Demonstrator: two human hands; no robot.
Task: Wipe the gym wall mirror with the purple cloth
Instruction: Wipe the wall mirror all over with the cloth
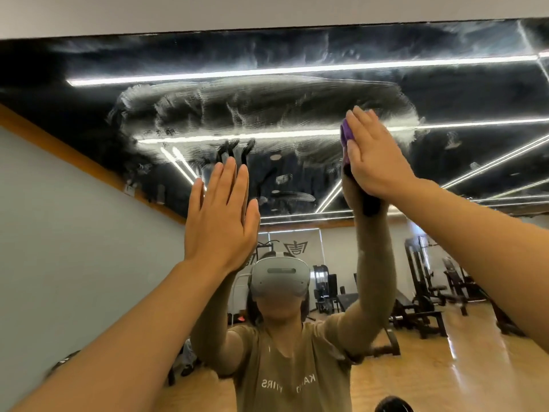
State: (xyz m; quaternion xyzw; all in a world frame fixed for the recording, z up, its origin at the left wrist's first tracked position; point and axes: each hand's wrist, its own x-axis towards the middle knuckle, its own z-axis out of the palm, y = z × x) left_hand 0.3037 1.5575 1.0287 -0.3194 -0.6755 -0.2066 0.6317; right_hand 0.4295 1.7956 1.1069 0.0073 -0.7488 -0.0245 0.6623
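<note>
Head view: mid-wipe, right hand point(377, 153) flat, pressing purple cloth point(346, 135) to mirror point(267, 114); left hand point(221, 221) flat, bracing on glass; upper smears point(252, 105) remaining.

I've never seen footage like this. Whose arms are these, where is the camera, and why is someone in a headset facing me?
There is no machine here: a person wears one wide-angle camera on the head, so you see their own two arms reaching forward. They stand at a gym wall mirror, and the figure in the grey headset is their own reflection. The left hand lies flat against the glass, fingers straight, holding nothing. The right hand presses a purple cloth onto the mirror with straight fingers. The whitish smears across the upper glass are wiping streaks. The weight machines and wooden floor are reflections of the room behind.
</note>
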